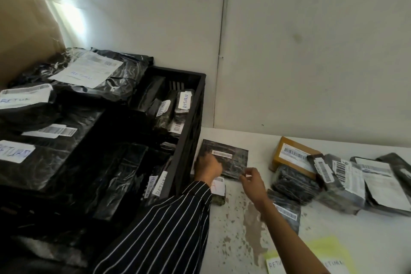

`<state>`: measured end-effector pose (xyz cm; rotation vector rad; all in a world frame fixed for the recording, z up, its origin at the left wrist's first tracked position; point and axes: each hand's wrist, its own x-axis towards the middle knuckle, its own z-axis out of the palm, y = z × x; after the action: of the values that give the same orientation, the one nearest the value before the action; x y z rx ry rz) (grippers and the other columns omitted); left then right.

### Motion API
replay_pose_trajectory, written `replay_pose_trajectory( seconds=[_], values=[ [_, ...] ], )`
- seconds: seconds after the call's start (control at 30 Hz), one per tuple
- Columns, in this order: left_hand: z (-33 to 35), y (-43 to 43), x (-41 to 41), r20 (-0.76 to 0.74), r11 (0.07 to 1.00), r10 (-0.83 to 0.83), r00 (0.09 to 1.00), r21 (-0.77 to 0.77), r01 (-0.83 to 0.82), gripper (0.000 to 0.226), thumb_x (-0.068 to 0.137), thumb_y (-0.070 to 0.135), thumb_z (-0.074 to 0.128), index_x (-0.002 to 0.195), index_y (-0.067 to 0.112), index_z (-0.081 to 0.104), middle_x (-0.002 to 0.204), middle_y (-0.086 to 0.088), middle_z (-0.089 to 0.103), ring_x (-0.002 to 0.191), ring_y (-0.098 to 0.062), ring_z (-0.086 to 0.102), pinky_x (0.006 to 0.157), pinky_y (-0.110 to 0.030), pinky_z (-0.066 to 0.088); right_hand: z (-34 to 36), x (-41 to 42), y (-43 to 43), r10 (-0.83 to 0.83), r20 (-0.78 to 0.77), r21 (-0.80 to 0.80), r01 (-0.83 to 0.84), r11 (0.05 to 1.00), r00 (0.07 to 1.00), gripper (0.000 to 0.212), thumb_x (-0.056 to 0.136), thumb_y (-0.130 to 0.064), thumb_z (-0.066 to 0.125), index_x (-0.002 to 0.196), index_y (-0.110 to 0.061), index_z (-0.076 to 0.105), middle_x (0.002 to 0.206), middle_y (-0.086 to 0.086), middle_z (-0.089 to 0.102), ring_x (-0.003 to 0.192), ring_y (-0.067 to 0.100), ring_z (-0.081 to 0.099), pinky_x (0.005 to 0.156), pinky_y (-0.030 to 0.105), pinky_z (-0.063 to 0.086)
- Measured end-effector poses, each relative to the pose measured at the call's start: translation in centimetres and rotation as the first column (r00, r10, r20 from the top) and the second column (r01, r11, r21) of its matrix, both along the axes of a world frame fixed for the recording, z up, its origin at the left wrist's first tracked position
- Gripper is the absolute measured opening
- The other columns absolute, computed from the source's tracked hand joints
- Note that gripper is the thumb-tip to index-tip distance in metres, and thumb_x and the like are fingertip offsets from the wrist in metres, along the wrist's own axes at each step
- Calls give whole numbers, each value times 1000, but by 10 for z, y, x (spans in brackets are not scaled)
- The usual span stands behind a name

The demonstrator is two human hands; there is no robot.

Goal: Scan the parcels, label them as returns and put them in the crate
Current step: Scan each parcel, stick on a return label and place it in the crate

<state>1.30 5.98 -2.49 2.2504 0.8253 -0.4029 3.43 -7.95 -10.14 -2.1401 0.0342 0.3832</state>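
Observation:
A flat black parcel (231,159) with a small barcode sticker lies on the white table beside the black crate (189,140). My left hand (208,165) grips its near left edge. My right hand (252,179) pinches its near right corner. Partly under my left wrist lies another small parcel with a white label (219,189). The crate holds several black parcels with white RETURN labels (185,100).
A pile of black parcels and one brown box (289,155) lies at the table's right. Yellow sheets with RETURN labels (275,263) sit at the near edge. Larger labelled black bags (89,73) are stacked left of the crate, with cardboard behind.

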Motion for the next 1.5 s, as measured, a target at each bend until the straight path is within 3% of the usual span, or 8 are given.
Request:
replay_pose_trajectory(
  seconds=[0.27,0.5,0.67,0.8,1.0,1.17,1.23,1.5],
  values=[
    [-50,12,26,-48,1000,24,999,6,-24,66,97,22,52,145,-2,14,149,-25,19,137,-38,28,109,-42,30,-37,39,14,-100,-51,-123,93,988,994,39,88,-27,64,116,-2,53,116,18,54,104,34,54,86,41,48],
    [-72,13,44,-72,962,-77,994,257,93,57,96,33,52,137,1,30,143,-22,26,131,-35,29,106,-42,32,-50,64,22,-241,-227,45,258,965,944,28,90,-17,61,107,5,57,102,20,64,86,28,61,68,33,52],
    [-78,16,43,-67,957,-92,993,268,107,56,97,37,47,138,2,31,145,-22,25,134,-35,27,109,-44,29,-33,55,23,-263,-318,327,366,872,911,12,94,-10,55,104,-3,56,104,17,64,95,30,63,81,41,52],
    [-70,11,39,89,987,20,996,157,-34,56,97,34,49,140,4,29,141,-21,32,130,-35,33,105,-43,33,-10,41,7,-261,-275,430,362,827,925,12,96,-14,54,107,-8,55,110,13,64,95,21,60,78,33,47],
    [-44,-24,28,282,955,268,921,-206,-215,35,95,27,54,122,5,51,119,-14,58,107,-29,55,89,-37,48,12,18,-57,-296,-297,485,410,773,908,54,96,-24,54,144,-9,34,142,3,43,129,26,44,108,43,35],
    [-30,-80,-6,274,862,315,909,-484,-153,23,94,19,56,114,7,54,97,-3,60,84,-16,56,68,-24,46,18,-23,-134,-351,-370,552,508,661,860,51,93,-22,58,140,-12,41,138,2,50,125,25,49,105,41,37],
    [-29,-107,-23,238,829,293,926,-546,-122,18,95,16,55,112,12,52,97,2,60,82,-9,58,60,-17,46,20,-43,-165,-373,-391,532,538,654,841,33,93,-19,58,125,-13,54,125,5,61,114,24,57,100,43,42],
    [-53,-213,-78,84,793,162,983,-604,-79,42,96,10,53,135,14,38,134,-2,46,113,-15,46,89,-27,40,10,-95,-267,-459,-112,250,472,846,882,16,96,-16,53,110,-11,61,104,10,67,95,24,64,84,40,52]
  ],
)
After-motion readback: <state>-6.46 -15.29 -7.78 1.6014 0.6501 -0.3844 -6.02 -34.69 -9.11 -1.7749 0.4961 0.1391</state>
